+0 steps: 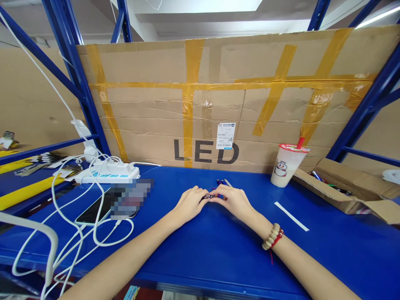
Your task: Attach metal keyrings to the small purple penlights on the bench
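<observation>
My left hand (191,205) and my right hand (233,201) meet over the middle of the blue tabletop, fingertips nearly touching. Pinched between the fingers of both is a small dark shiny piece (206,196); its kind is too small and too covered to make out. Just behind my right hand lie several slim pen-like sticks (223,182), purple, blue and pale, partly hidden by the hand. A beaded bracelet with a red cord (273,237) circles my right wrist.
At right stand a drink cup with a red straw (283,166) and an open cardboard box (337,196) holding pens. A white strip (291,216) lies nearby. Phones (93,210), white cables and a power strip (108,173) occupy the left. A cardboard sheet (150,121) backs the table.
</observation>
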Tool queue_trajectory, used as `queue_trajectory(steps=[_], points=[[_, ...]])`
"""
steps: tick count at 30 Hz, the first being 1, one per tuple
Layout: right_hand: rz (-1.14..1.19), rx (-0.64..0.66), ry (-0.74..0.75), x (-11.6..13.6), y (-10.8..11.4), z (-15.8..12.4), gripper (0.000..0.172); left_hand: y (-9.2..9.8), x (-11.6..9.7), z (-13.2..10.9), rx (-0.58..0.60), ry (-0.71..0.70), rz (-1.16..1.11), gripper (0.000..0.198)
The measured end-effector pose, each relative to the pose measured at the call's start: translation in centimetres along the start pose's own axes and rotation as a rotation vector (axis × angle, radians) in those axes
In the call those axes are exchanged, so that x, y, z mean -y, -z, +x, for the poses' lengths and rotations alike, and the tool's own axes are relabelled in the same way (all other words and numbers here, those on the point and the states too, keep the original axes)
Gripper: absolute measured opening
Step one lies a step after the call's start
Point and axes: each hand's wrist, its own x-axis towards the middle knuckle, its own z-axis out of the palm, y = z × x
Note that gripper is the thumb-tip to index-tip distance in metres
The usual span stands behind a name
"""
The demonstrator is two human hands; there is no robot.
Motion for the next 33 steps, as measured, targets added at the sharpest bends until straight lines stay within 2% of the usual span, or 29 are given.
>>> queue_trajectory(steps=[8,17,25,27,30,32,33], points=[[-0.055,-0.006,0.016,0.0,-0.2,-0.1,0.027,-0.4,0.5,0.1,0.003,-0.006,0.024,0.031],[-0.158,0.169,-0.026,-0.7,-0.4,-0.1,0.017,-0.8,1.4,0.2,0.089,-0.006,-0.035,0.03],[-0.158,0.111,-0.09,-1.1,-0.2,-0.1,0.027,-1.5,2.3,0.0,0.109,0.002,-0.065,0.036],[-0.173,0.072,-0.105,-1.2,0.2,0.1,0.026,-1.0,2.0,0.2,0.087,-0.002,-0.06,0.043],[-0.168,-0.011,-0.12,-1.1,1.4,0.4,0.024,1.3,0.8,0.5,-0.018,-0.032,-0.059,0.057],[-0.133,-0.115,-0.108,-0.8,2.8,0.6,0.024,3.2,-0.3,-0.8,-0.136,-0.06,-0.071,0.047],[-0.107,-0.201,-0.1,-0.4,3.9,0.6,0.023,3.8,-0.8,-2.3,-0.192,-0.078,-0.072,0.037]])
